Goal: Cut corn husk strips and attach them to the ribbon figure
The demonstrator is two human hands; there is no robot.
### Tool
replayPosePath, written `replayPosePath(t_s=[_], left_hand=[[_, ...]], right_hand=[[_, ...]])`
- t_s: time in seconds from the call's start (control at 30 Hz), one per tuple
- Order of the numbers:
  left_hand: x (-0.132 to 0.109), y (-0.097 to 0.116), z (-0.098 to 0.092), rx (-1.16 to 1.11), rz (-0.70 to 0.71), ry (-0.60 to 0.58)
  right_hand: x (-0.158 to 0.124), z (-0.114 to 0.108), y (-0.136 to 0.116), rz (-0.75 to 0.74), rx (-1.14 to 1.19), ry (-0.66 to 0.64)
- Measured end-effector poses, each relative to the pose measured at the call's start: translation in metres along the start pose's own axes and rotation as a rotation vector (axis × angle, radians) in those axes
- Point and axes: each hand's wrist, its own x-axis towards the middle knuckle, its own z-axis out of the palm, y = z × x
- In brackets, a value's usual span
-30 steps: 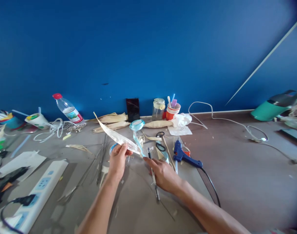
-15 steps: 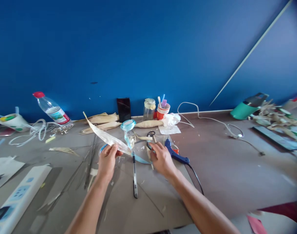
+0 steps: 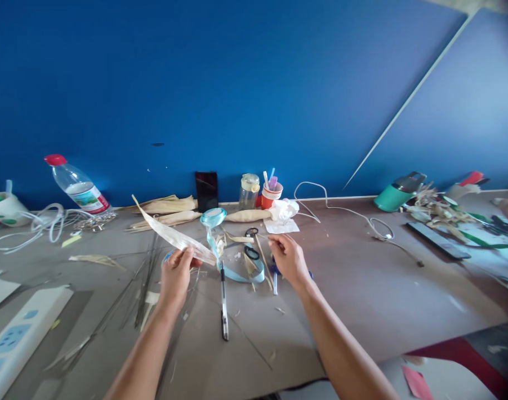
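My left hand (image 3: 177, 272) pinches the lower end of a pale dried corn husk strip (image 3: 170, 233), whose narrow tip points up to the left. My right hand (image 3: 288, 258) is curled over a blue glue gun (image 3: 310, 274) and hides most of it; a clear stick end shows below the fingers. Black-handled scissors (image 3: 251, 253) lie just left of that hand. Between my hands, a light blue ribbon (image 3: 237, 276) curls across the table from its roll (image 3: 213, 216). A capped pen (image 3: 224, 311) lies in front of it.
Along the blue wall stand a tilted water bottle (image 3: 85, 191), a black phone (image 3: 206, 191), a jar (image 3: 249, 191) and a paper cup (image 3: 271, 194). Husks (image 3: 166, 205) lie there too. A power strip (image 3: 24, 328) is at left. A green bottle (image 3: 398, 191) and another phone (image 3: 437, 240) are at right.
My right hand has left the scissors and moved right onto the glue gun. My left hand still holds the husk strip. The view has turned slightly right.
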Motion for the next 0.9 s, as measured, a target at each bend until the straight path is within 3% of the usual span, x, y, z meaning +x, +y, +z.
replayPosePath(t_s=[0.13,0.3,0.47,0.63,0.9], left_hand=[[0.001,0.0,-0.002,0.005,0.015,0.01],[0.0,0.003,-0.001,-0.006,0.026,0.038],[0.001,0.002,-0.002,0.042,0.061,0.048],[0.003,0.0,-0.005,0.074,0.086,0.029],[0.003,-0.002,-0.006,0.07,0.093,0.028]], right_hand=[[0.002,-0.009,-0.002,-0.024,-0.104,-0.114],[0.031,0.003,0.003,-0.168,-0.566,-0.397],[0.065,0.028,0.003,-0.26,-0.657,-0.597],[0.07,0.047,0.0,-0.343,-0.749,-0.771],[0.084,0.057,-0.001,-0.349,-0.783,-0.875]])
